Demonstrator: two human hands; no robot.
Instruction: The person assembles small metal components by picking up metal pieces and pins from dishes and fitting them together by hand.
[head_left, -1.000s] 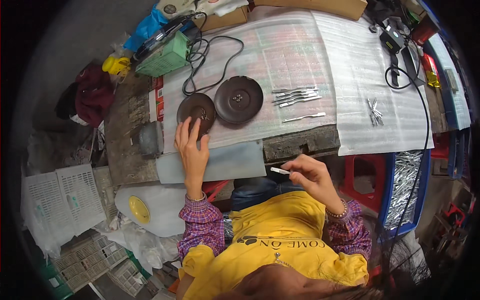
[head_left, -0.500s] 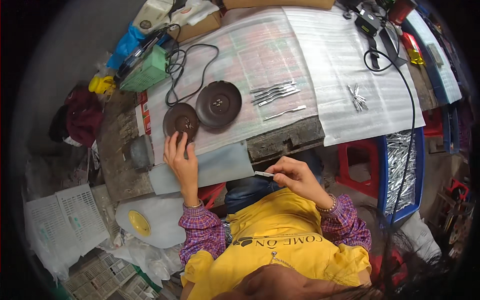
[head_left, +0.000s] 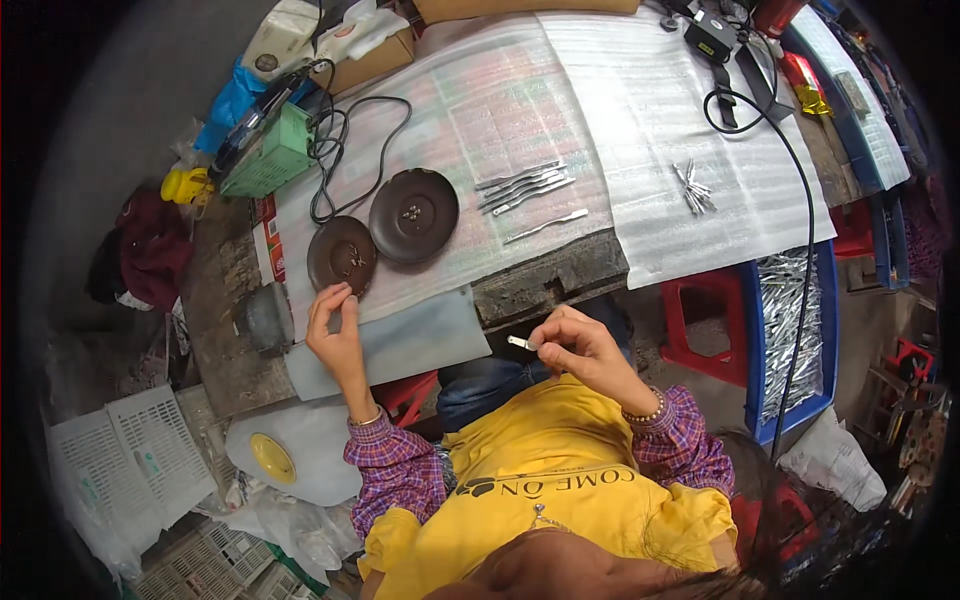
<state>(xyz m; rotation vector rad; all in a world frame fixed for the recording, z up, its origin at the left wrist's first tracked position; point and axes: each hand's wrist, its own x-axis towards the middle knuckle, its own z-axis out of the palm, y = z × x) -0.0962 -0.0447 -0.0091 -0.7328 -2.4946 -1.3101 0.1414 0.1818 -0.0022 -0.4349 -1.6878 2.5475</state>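
Note:
My right hand [head_left: 588, 352], over my lap just off the table's front edge, pinches a small flat metal piece [head_left: 519, 342] that sticks out to the left. At the near rim of the smaller dark brown dish [head_left: 322, 268], the fingers of my left hand [head_left: 337, 345] are drawn together; whatever may be between their tips is too small to make out. Tiny metal bits [head_left: 354, 262] lie in that dish. Touching it is a larger brown dish [head_left: 432, 242] with a few small bits in its middle. Several slim metal strips [head_left: 525, 187] lie to the right, with one strip [head_left: 546, 225] apart.
A pile of short metal pieces [head_left: 694, 188] lies on white foam sheeting [head_left: 660, 240]. A blue bin [head_left: 752, 350] full of metal parts stands right of a red stool [head_left: 675, 320]. At the far left are a green basket [head_left: 268, 155] and a black cable [head_left: 408, 118].
My left hand has drawn back from inside the smaller dish to its near rim, its fingers closing together. My right hand still holds the metal piece. The whole view has shifted slightly.

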